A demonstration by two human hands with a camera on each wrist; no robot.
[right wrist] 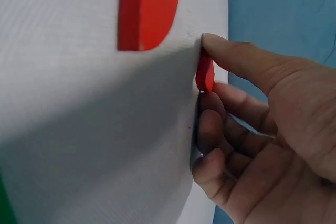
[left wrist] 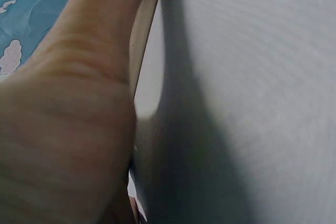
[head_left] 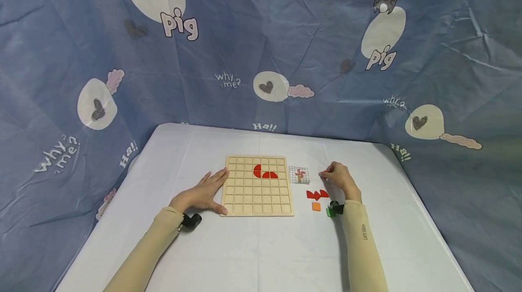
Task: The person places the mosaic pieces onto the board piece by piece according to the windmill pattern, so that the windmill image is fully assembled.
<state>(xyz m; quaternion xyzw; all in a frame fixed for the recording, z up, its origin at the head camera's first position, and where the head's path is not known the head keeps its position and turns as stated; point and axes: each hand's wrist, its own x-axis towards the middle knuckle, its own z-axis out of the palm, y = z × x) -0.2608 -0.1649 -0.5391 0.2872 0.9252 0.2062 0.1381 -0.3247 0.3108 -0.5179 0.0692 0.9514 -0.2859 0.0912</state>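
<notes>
A square wooden grid board (head_left: 248, 197) lies on the table, with red quarter-round pieces (head_left: 257, 171) set in a few cells of its upper half. Along its left edge rests my left hand (head_left: 200, 194), thumb and fingers spread; its wrist view shows mostly the hand's side and the board's edge (left wrist: 144, 38). My right hand (head_left: 341, 178), right of the board, pinches a small red piece (right wrist: 206, 72) between thumb and fingers, close over the table. Its full outline is partly hidden. Nearer the body lie several loose red pieces (head_left: 317, 196).
Between board and right hand lies a pattern card (head_left: 299, 175) with a small picture on a grid. An orange square (head_left: 316, 206) and a green piece (head_left: 329, 212), partly behind the right wrist camera (head_left: 336, 207), lie below the red ones. Blue printed cloth (head_left: 228, 101) hangs behind the table.
</notes>
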